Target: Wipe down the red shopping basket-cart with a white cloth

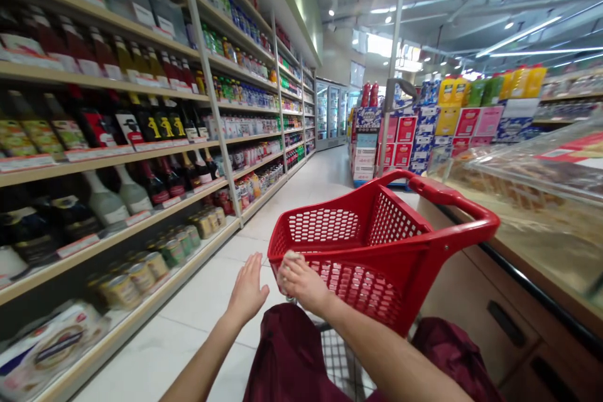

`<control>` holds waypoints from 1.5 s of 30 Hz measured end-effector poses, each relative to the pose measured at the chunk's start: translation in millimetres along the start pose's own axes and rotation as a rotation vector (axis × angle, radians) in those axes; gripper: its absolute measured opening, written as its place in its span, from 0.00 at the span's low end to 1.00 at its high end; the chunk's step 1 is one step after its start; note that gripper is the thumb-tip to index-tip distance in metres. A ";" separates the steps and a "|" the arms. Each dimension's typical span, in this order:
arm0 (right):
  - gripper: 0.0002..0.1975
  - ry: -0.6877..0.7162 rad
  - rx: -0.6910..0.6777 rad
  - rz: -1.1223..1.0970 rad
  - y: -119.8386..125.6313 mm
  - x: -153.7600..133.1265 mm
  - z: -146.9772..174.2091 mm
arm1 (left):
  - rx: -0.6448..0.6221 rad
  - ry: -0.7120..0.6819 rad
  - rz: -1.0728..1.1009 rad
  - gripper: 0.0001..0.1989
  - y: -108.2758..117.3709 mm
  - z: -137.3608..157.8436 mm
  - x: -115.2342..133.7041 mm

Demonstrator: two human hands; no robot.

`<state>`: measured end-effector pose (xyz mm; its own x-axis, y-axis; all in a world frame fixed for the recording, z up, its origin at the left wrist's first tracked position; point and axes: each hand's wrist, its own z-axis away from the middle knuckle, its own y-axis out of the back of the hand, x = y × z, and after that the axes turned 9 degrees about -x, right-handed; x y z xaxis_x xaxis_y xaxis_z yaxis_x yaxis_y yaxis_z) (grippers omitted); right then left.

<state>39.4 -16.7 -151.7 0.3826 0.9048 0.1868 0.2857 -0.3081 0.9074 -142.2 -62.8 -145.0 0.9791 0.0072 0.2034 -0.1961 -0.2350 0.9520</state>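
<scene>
Basket: red plastic shopping basket w/ mesh walls, tilted, sits on a wire trolley frame just ahead of the person; nothing visible inside it.
Basket handle: thick red bar arching over the far-right rim, up and not folded down.
Right hand: right hand on the basket's near-left rim, fingers curled over the edge, gripping it; a small pale thing at the fingertips, too blurred to tell what.
Left hand: left hand just left of the basket's near-left corner, palm forward, fingers spread and straight, holding nothing, not touching the rim.
Lap/front: dark maroon fabric bunched under both forearms, by the trolley frame.
Left side: long shelving unit running down the aisle; dark wine bottles on the mid shelves, glass jars along the front edge of the low shelf, white packs at the near end of the bottom shelf.
Right side: counter w/ clear cover, close beside the basket's right wall; dark drawer fronts below.
Far end: stacked promo boxes w/ yellow and green juice bottles on top; fridge doors at the aisle's end.
Floor: pale tiles, aisle open ahead.
</scene>
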 end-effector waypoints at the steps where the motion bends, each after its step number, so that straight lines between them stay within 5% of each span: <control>1: 0.11 0.010 -0.036 0.000 -10.8 -4.8 3.4 | -0.011 0.001 -0.002 0.34 -0.8 2.8 -3.2; 4: 0.10 0.037 -0.040 0.000 -22.2 -11.5 14.0 | -0.032 0.006 0.010 0.34 -6.1 8.2 -6.3; 8: 0.15 0.019 0.089 0.039 8.7 4.9 10.0 | -0.033 0.014 0.041 0.35 -9.9 6.5 3.3; 16: 0.11 -0.040 0.108 0.120 1.4 25.4 63.0 | 0.007 -0.124 0.026 0.33 0.8 -6.9 53.9; 20: 0.14 -0.121 0.181 0.138 19.5 29.7 72.2 | -0.020 -0.175 -0.011 0.32 3.3 -15.4 80.4; 27: 0.11 -0.149 0.135 0.183 15.9 29.2 118.3 | -0.043 -0.286 -0.086 0.34 -3.8 -21.5 110.3; 33: 0.16 -0.217 0.205 0.187 49.1 41.5 125.5 | -0.082 -0.310 -0.113 0.33 -7.6 -22.4 128.6; 38: 0.14 -0.208 0.144 0.196 37.8 48.1 155.9 | -0.113 -0.352 -0.108 0.35 -9.5 -22.7 141.3; 45: 0.15 -0.373 0.334 0.247 71.9 57.7 155.1 | -0.074 -0.398 -0.068 0.35 -11.4 -23.7 161.6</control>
<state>218.3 -32.2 -134.0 0.7410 0.6476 0.1779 0.3877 -0.6288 0.6740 17.0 -35.9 -117.6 0.9317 -0.3598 0.0492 -0.1195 -0.1758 0.9771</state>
